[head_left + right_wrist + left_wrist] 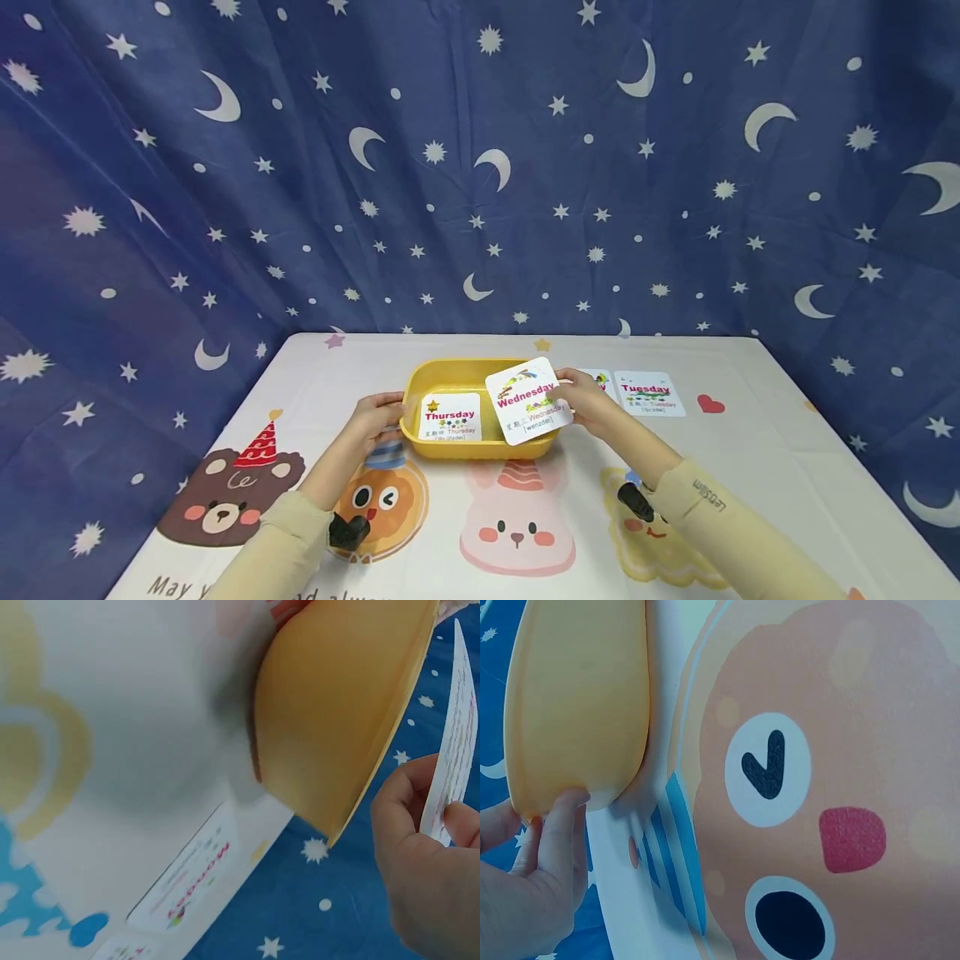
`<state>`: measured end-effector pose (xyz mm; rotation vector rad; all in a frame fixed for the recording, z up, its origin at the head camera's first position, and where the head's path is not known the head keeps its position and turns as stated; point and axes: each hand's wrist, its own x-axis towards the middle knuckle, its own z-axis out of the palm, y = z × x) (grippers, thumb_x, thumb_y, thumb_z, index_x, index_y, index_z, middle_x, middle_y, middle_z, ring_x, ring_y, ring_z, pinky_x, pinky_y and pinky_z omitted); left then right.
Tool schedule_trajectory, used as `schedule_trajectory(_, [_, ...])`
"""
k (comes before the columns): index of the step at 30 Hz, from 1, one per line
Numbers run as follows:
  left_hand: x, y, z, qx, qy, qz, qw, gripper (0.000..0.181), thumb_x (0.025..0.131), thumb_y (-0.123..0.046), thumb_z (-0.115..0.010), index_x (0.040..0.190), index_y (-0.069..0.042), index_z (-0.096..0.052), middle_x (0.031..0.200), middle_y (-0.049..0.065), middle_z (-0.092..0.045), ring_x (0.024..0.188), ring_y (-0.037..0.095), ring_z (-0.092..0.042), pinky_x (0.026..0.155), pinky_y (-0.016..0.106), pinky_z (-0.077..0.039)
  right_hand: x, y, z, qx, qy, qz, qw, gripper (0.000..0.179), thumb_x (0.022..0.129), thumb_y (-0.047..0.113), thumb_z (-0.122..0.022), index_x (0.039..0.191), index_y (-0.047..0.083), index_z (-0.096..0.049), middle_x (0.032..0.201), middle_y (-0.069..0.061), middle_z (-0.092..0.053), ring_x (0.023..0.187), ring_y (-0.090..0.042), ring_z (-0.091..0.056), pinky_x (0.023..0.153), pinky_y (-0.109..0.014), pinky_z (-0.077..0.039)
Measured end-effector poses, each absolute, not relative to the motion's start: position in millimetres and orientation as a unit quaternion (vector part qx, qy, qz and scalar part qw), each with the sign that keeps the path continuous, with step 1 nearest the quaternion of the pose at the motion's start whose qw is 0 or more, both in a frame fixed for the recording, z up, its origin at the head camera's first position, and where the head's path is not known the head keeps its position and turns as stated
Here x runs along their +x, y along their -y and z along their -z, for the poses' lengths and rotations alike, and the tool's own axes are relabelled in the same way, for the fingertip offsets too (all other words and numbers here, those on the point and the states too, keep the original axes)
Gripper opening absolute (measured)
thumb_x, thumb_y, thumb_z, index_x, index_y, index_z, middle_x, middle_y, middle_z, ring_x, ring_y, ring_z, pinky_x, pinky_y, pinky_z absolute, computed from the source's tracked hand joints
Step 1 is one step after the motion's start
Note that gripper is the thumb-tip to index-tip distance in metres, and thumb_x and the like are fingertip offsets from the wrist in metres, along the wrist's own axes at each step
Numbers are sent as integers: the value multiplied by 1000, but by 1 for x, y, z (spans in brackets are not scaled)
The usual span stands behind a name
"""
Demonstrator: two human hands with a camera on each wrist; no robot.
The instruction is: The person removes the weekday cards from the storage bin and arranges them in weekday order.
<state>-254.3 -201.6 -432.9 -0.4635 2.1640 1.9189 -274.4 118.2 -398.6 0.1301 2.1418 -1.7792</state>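
A yellow plastic basin [450,451] stands on the table, and a Thursday card [450,417] lies in its left half. My left hand [378,414] grips the basin's left rim; the left wrist view shows the fingers [555,832] under the edge. Over the basin's right end, tilted, is a white Wednesday card [527,417], pinched at its right edge between thumb and fingers of my right hand [588,402]. In the right wrist view that card [454,742] appears nearly edge-on beside the basin [330,712].
To the right of the basin lies a Tuesday card [649,394]. Left of it is another card [602,382], partly hidden by my right hand; it reads Monday in the right wrist view. The tablecloth [750,450] bears cartoon prints. A blue star-patterned curtain [480,250] hangs behind.
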Motion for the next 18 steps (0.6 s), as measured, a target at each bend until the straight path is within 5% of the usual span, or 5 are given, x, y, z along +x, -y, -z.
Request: schedule_trajectory(18, [-256, 197, 434, -156, -739, -648, 102, 40, 96, -3, -48, 135, 7, -43, 126, 27, -52, 88, 19, -65, 71, 29, -60, -261, -242, 402, 47, -794, 592, 128, 69, 85, -1, -57, 141, -8, -17, 97, -4, -56, 72, -5, -60, 64, -22, -56])
